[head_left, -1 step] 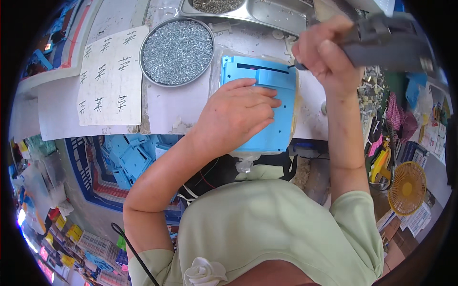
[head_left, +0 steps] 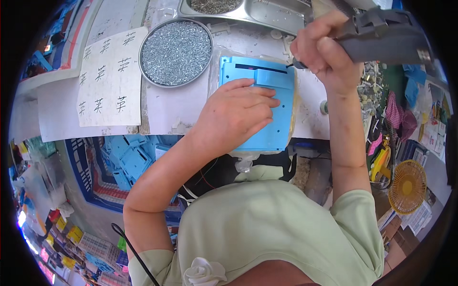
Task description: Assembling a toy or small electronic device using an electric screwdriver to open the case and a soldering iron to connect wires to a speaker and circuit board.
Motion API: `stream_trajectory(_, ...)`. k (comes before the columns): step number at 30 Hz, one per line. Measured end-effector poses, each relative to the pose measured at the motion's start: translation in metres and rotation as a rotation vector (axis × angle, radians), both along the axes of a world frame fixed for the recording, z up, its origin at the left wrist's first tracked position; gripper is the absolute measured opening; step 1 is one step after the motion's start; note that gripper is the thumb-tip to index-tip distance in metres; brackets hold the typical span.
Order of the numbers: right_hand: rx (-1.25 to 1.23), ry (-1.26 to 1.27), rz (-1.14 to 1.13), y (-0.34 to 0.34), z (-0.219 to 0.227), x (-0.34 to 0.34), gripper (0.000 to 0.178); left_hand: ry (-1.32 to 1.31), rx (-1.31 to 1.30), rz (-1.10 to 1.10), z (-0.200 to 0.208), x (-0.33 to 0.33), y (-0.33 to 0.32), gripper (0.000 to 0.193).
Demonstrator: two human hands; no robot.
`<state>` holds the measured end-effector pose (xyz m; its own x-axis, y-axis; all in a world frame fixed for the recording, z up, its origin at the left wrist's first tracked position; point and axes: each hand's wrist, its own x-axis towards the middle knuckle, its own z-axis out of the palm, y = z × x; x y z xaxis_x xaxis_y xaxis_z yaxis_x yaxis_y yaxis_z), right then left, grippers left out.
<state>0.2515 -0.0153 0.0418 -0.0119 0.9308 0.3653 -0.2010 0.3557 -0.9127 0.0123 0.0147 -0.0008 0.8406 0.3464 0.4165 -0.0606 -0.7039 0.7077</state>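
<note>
A light blue plastic casing (head_left: 267,138) with a dark slot and several screw holes lies on a clear plastic bag on the table. My left hand (head_left: 241,114) rests flat across its middle and left side, fingers stretched toward the raised block, so part of the casing is hidden. In my closed right hand (head_left: 327,52) is a dark grey power screwdriver (head_left: 384,43), held sideways. Its thin bit points left, at the casing's upper right corner beside the slot's end. Whether the bit touches a screw there is too small to tell.
A round dish of silver screws (head_left: 176,52) stands left of the casing. Behind is a metal tray (head_left: 274,16) with small brass-coloured parts in one compartment. A handwritten paper sheet (head_left: 112,78) lies at left. Below the table edge, a blue crate (head_left: 78,162) holds more blue casings.
The screwdriver's body was blurred and now shows sharper, its rear end slightly lower. Both hands keep nearly the same places, and the casing stays under my left hand.
</note>
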Motion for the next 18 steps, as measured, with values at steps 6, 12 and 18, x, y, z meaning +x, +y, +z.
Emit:
stream_trajectory(6, 0.147, 0.056, 0.03, -0.032, 0.055, -0.023, 0.021, -0.195, -0.28, 0.11, -0.004, -0.014, 0.009, 0.012)
stream_trajectory(12, 0.05, 0.056, 0.032, -0.057, 0.036, -0.059, 0.028, -0.067, -0.035, 0.293, 0.006, -0.043, -0.003, 0.014)
stream_trajectory(18, 0.0, 0.164, 0.014, -0.061, 0.023, -0.074, 0.034, 0.003, 0.081, 0.286, -0.004, -0.037, -0.015, 0.013)
